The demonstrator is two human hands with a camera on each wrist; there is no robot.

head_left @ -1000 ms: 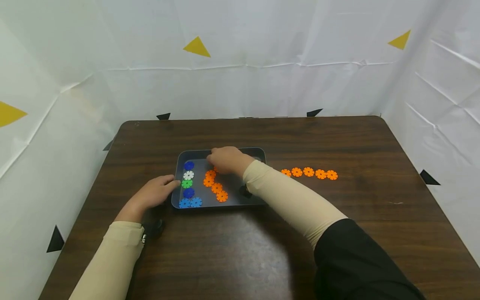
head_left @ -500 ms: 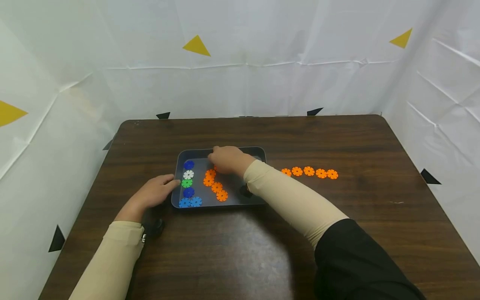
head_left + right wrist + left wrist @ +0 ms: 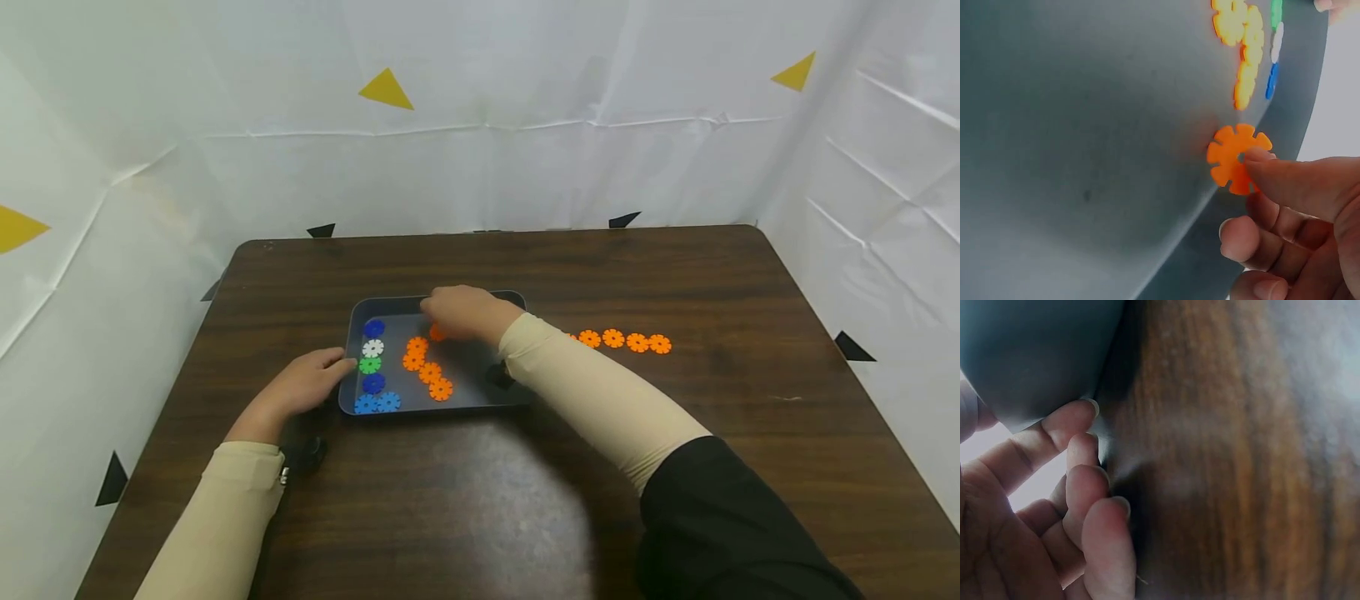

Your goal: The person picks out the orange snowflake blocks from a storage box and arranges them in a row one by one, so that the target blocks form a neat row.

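Note:
A dark grey tray [image 3: 435, 408] sits mid-table. My right hand [image 3: 442, 319] reaches into its far side and pinches an orange notched disc [image 3: 437, 333]; in the right wrist view a fingertip [image 3: 1260, 156] lies on the disc [image 3: 1234, 157] near the tray wall [image 3: 1285, 125]. Several more orange discs [image 3: 424, 365] lie in a crooked line in the tray. A column of blue, white and green discs [image 3: 372, 365] runs along its left side. My left hand [image 3: 337, 367] rests on the table with loosely curled fingers [image 3: 1082, 434] touching the tray's left wall [image 3: 1035, 356].
A row of several orange discs [image 3: 625, 340] lies on the brown table [image 3: 675, 433] to the right of the tray. White sheets with yellow and black triangles wall the table on three sides.
My right hand has shifted slightly right, so more of the orange disc under its fingers shows. The left hand stays at the tray's left wall.

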